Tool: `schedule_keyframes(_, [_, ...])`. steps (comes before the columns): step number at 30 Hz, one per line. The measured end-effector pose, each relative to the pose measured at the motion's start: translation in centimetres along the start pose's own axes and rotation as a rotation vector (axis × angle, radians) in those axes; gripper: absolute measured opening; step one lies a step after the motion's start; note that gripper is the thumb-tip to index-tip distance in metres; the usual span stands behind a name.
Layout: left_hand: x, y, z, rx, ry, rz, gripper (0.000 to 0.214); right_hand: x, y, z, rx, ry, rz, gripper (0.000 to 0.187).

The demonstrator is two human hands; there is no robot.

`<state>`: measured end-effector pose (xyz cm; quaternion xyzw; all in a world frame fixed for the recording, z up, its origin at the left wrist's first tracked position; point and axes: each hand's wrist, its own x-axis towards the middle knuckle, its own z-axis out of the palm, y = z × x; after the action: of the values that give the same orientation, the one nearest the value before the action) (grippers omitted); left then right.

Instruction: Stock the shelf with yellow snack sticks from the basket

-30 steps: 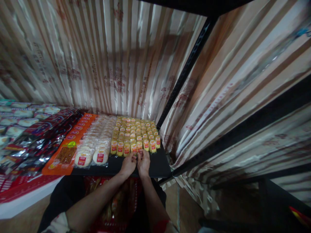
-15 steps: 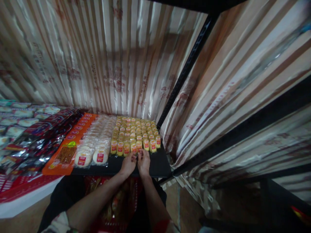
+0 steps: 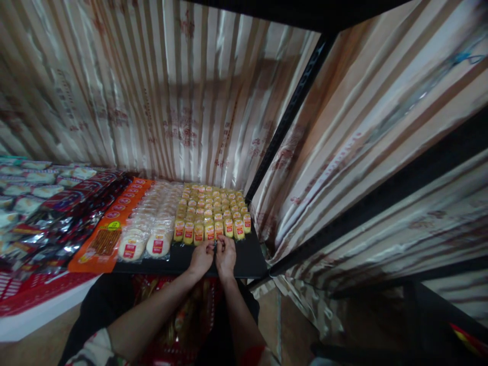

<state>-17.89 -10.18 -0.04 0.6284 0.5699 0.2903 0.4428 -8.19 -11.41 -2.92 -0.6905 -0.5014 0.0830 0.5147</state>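
Small yellow wrapped cakes stand in close rows on a black shelf, each with a red and white label. My left hand and my right hand are side by side at the front row, fingertips nearly meeting. Both have their fingers curled into a pinch at the lower edge of the middle cakes. Whatever lies between the fingertips is too small and dark to make out. To the left are rows of round white packaged cakes in clear wrappers.
Left along the shelf lie an orange snack packet, dark shiny packets and pale wrapped packs. A red basket with wrapped goods stands below, between my legs. A black post and striped sheeting enclose the corner.
The view has shifted slightly. Both hands stay at the front row of yellow cakes, with only small finger movement; the rows look the same.
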Motion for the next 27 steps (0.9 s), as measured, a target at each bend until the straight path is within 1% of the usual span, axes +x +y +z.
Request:
schedule_keyframes(4, [-0.2,0.0,0.1,0.001,0.006,0.014,0.029,-0.3,0.0,-0.1,0.005,0.017,0.009,0.024])
schedule_keyframes(9, [-0.8,0.1,0.1,0.004,0.002,0.005,0.029,-1.1,-0.1,-0.6,-0.009,-0.002,0.014,0.025])
schedule_keyframes(14, [-1.9,0.5,-0.1,0.03,0.003,0.019,0.027,-2.5,-1.3,-1.4,0.014,0.023,-0.001,0.025])
schedule_keyframes(18, [-3.2,0.4,-0.3,0.037,-0.01,0.048,0.025,-4.3,-2.6,-2.1,0.05,0.015,0.025,0.027])
schedule_keyframes(21, [-4.5,-0.1,-0.8,0.058,-0.001,0.099,0.024,-6.0,-3.4,-2.4,0.071,0.013,0.031,0.027])
schedule_keyframes(24, [-5.8,-0.9,-1.4,0.086,0.006,0.174,0.024,-7.7,-3.9,-2.5,0.062,0.026,0.015,0.025])
schedule_keyframes(27, [-7.0,-2.3,-2.0,0.135,-0.005,0.223,0.024,-9.7,-3.9,-2.3,0.054,0.02,-0.009,0.024])
